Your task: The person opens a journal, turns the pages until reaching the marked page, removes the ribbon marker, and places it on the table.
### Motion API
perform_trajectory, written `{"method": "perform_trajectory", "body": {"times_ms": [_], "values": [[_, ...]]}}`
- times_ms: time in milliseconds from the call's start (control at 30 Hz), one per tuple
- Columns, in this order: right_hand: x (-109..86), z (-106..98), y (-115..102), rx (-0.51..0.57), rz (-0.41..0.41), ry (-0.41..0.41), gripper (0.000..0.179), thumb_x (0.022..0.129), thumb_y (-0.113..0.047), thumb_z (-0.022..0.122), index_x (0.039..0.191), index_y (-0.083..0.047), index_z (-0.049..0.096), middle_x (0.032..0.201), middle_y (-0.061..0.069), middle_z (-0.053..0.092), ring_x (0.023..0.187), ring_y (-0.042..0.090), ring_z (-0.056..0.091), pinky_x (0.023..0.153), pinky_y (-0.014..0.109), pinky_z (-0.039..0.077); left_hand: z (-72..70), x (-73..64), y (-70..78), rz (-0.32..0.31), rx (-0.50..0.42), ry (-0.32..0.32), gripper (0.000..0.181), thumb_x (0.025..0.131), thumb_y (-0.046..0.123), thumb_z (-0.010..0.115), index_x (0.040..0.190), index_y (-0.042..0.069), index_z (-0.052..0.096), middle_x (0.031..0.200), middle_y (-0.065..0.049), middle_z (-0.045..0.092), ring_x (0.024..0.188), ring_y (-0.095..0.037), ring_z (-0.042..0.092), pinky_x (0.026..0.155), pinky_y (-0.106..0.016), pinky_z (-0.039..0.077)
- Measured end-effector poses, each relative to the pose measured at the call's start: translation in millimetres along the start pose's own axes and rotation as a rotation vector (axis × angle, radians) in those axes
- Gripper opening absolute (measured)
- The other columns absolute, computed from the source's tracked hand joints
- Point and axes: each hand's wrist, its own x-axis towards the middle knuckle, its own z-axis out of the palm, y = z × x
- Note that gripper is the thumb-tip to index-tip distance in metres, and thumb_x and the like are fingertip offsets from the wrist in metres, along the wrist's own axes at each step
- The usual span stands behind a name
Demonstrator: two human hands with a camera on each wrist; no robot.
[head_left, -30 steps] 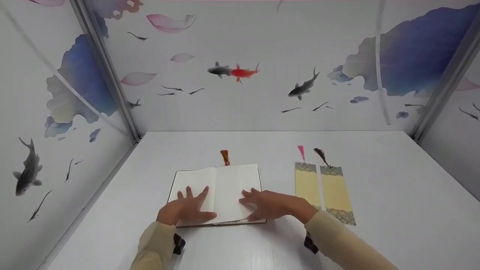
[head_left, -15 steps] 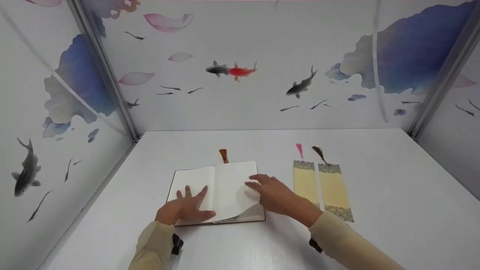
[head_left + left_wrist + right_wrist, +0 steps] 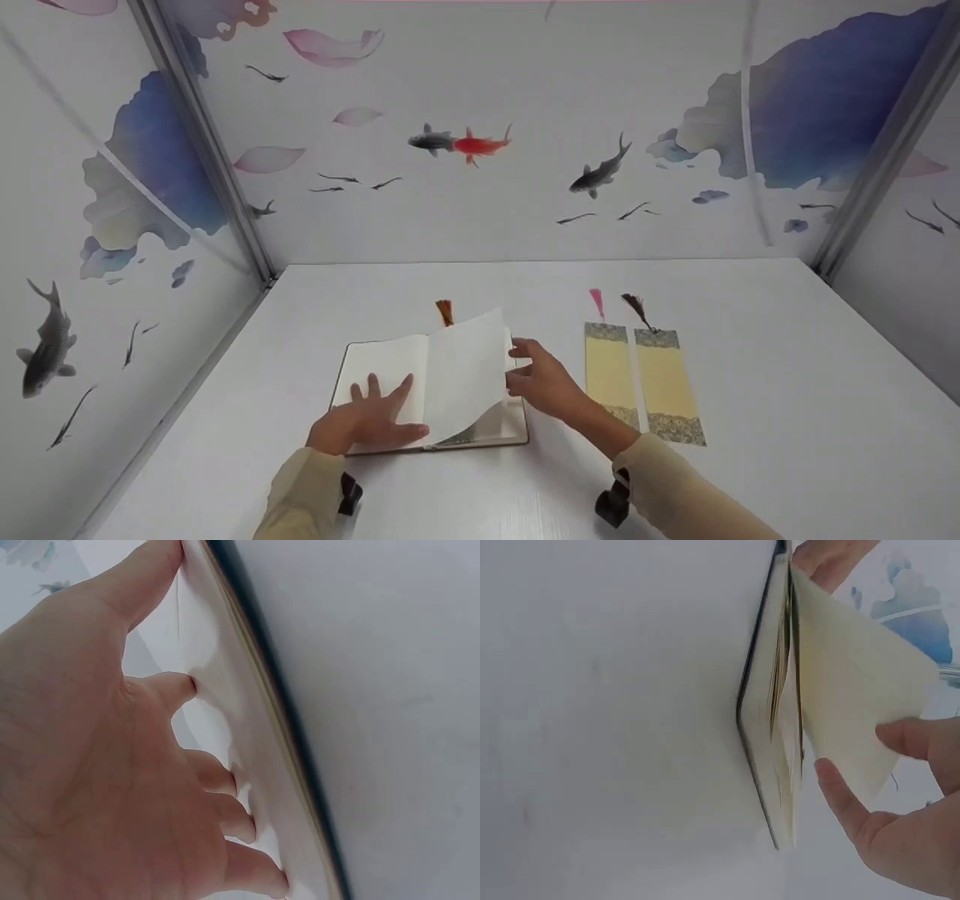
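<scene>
An open notebook (image 3: 386,358) with blank pages and a dark cover lies on the table. My left hand (image 3: 369,421) rests on its left page, fingers spread, the fingertips (image 3: 225,776) pressing the paper. On the right side, one page (image 3: 465,375) stands raised and curved. My right hand (image 3: 551,384) is at that page's outer edge, fingertips against it and partly behind it, thumb and finger apart in the right wrist view. Beneath the raised page shows the patterned end of a bookmark (image 3: 463,436); most of it is hidden. An orange-brown tassel (image 3: 445,313) sticks out beyond the notebook's top edge.
Two yellow bookmarks with grey patterned ends lie to the right: one (image 3: 607,367) with a pink tassel (image 3: 596,304), the other (image 3: 667,379) with a dark tassel (image 3: 636,309). White panels printed with fish and petals surround the white table (image 3: 750,337) at the back and sides.
My right hand has gone from lying on the right page to its outer edge. The page there has risen off the ones below, uncovering the bookmark's end. My left hand stays in place.
</scene>
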Motion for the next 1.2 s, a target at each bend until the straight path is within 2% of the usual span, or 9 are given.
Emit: {"method": "perform_trajectory", "body": {"times_ms": [100, 200, 300, 400, 667, 800, 900, 1033, 1200], "values": [[1.5, 5.1, -3.6, 0.207, 0.112, 0.012, 0.052, 0.103, -0.014, 0.052, 0.149, 0.004, 0.038, 0.143, 0.024, 0.050, 0.119, 0.033, 0.062, 0.089, 0.040, 0.059, -0.3, -1.1, -0.9, -0.008, -0.010, 0.000, 0.102, 0.088, 0.075, 0.052, 0.162, 0.019, 0.012, 0.161, -0.040, -0.002, 0.146, -0.066, 0.001, 0.105, -0.085, 0.017], [3.6, 7.0, -5.3, 0.301, 0.203, 0.025, 0.051, 0.105, -0.021, 0.049, 0.148, 0.004, 0.040, 0.144, 0.024, 0.051, 0.120, 0.033, 0.061, 0.092, 0.042, 0.057, 0.0, -1.2, -1.8, -0.016, -0.014, -0.005, 0.101, 0.088, 0.076, 0.051, 0.162, 0.020, 0.011, 0.162, -0.039, -0.003, 0.147, -0.064, 0.000, 0.105, -0.084, 0.016], [6.1, 8.1, -3.7, 0.291, 0.251, 0.032, 0.052, 0.103, -0.021, 0.053, 0.148, 0.003, 0.041, 0.144, 0.023, 0.052, 0.122, 0.033, 0.061, 0.093, 0.043, 0.057, -0.7, -1.0, -2.3, -0.014, -0.017, -0.011, 0.100, 0.088, 0.075, 0.051, 0.163, 0.021, 0.011, 0.162, -0.038, -0.004, 0.148, -0.063, -0.002, 0.106, -0.084, 0.016], [8.5, 10.0, 0.9, 0.270, 0.270, 0.049, 0.054, 0.098, -0.014, 0.059, 0.147, 0.002, 0.044, 0.140, 0.023, 0.055, 0.119, 0.032, 0.062, 0.089, 0.042, 0.058, -1.0, -1.8, -3.1, -0.008, -0.022, -0.009, 0.099, 0.089, 0.074, 0.052, 0.163, 0.021, 0.012, 0.162, -0.038, -0.004, 0.148, -0.063, -0.002, 0.106, -0.084, 0.015], [12.0, 6.5, 2.9, 0.248, 0.270, 0.061, 0.056, 0.091, -0.006, 0.059, 0.146, -0.001, 0.047, 0.131, 0.021, 0.062, 0.104, 0.026, 0.068, 0.080, 0.039, 0.060, 0.1, -4.3, -4.7, 0.012, -0.022, 0.021, 0.093, 0.090, 0.070, 0.055, 0.161, 0.022, 0.019, 0.162, -0.038, 0.002, 0.148, -0.062, 0.002, 0.106, -0.084, 0.016], [13.2, 5.0, -5.6, 0.247, 0.238, 0.065, 0.047, 0.097, -0.010, 0.056, 0.142, -0.001, 0.051, 0.127, 0.020, 0.064, 0.099, 0.024, 0.069, 0.076, 0.037, 0.060, -0.8, -7.9, -7.4, 0.025, -0.029, 0.043, 0.085, 0.093, 0.061, 0.058, 0.160, 0.020, 0.024, 0.163, -0.036, 0.009, 0.148, -0.062, 0.006, 0.109, -0.081, 0.017], [13.0, 7.3, -13.2, 0.256, 0.168, 0.072, 0.037, 0.104, -0.019, 0.050, 0.136, -0.002, 0.058, 0.122, 0.017, 0.067, 0.095, 0.021, 0.069, 0.070, 0.034, 0.060, -3.0, -13.6, -13.9, 0.027, -0.049, 0.050, 0.077, 0.096, 0.051, 0.060, 0.159, 0.018, 0.029, 0.162, -0.036, 0.012, 0.148, -0.062, 0.008, 0.111, -0.078, 0.018], [11.5, 15.2, -21.6, 0.268, 0.061, 0.053, 0.038, 0.108, -0.028, 0.043, 0.129, -0.004, 0.064, 0.118, 0.015, 0.068, 0.095, 0.022, 0.069, 0.066, 0.032, 0.061, -5.7, -22.2, -24.5, 0.001, -0.080, 0.077, 0.065, 0.098, 0.038, 0.062, 0.155, 0.018, 0.038, 0.162, -0.034, 0.018, 0.149, -0.057, 0.016, 0.114, -0.072, 0.023], [8.4, 29.0, -23.6, 0.166, -0.083, -0.071, 0.041, 0.109, -0.027, 0.041, 0.138, -0.002, 0.057, 0.132, 0.020, 0.063, 0.118, 0.033, 0.063, 0.082, 0.039, 0.061, -6.0, -30.9, -37.3, 0.028, -0.080, 0.200, 0.045, 0.100, 0.027, 0.061, 0.140, 0.006, 0.058, 0.149, -0.024, 0.050, 0.143, -0.046, 0.041, 0.115, -0.060, 0.033]]}}
